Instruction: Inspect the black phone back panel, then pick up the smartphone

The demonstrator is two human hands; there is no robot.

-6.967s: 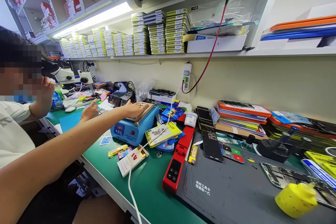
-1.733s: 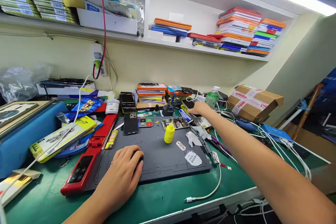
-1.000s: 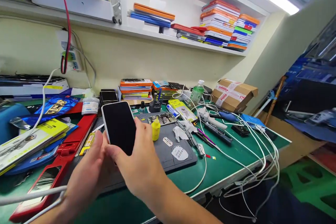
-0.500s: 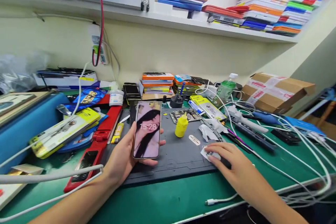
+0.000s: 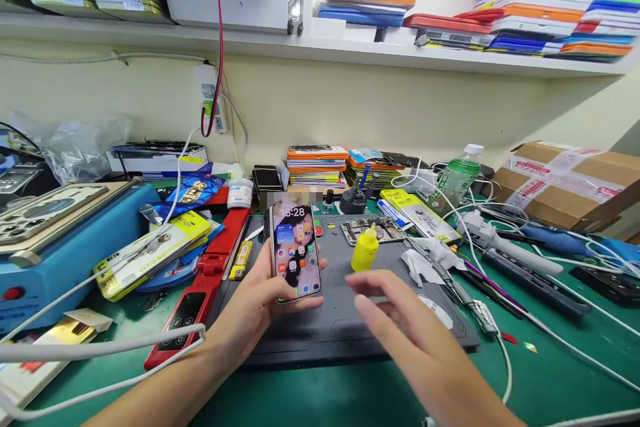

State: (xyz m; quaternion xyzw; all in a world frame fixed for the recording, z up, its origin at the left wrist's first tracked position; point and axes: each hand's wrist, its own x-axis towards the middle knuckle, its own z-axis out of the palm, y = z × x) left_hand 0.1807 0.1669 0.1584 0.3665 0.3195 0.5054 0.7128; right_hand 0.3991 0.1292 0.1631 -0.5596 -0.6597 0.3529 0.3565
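A lit smartphone (image 5: 296,250) showing 15:28 and rows of app icons is held upright by my left hand (image 5: 267,287), its thumb over the lower part of the screen. My right hand (image 5: 395,320) hovers over the right part of the dark grey mat (image 5: 320,333), fingers apart and holding nothing. Just beyond its fingertips stands a yellow dropper bottle (image 5: 365,249). An opened phone with bare inner parts (image 5: 387,231) lies behind the bottle. Crumpled white tissue (image 5: 421,268) rests on the mat at the right.
Left of the mat are a red device (image 5: 183,317), yellow packages (image 5: 155,253) and a blue machine (image 5: 75,260). White cables, a soldering-type tool (image 5: 535,280), a green bottle (image 5: 457,177) and a cardboard box (image 5: 560,183) fill the right. A loaded shelf (image 5: 350,50) runs above.
The phone screen has gone from the lock screen to the app icons, and my left thumb now lies over it. My right hand has left the white item and moved left. The view has shifted.
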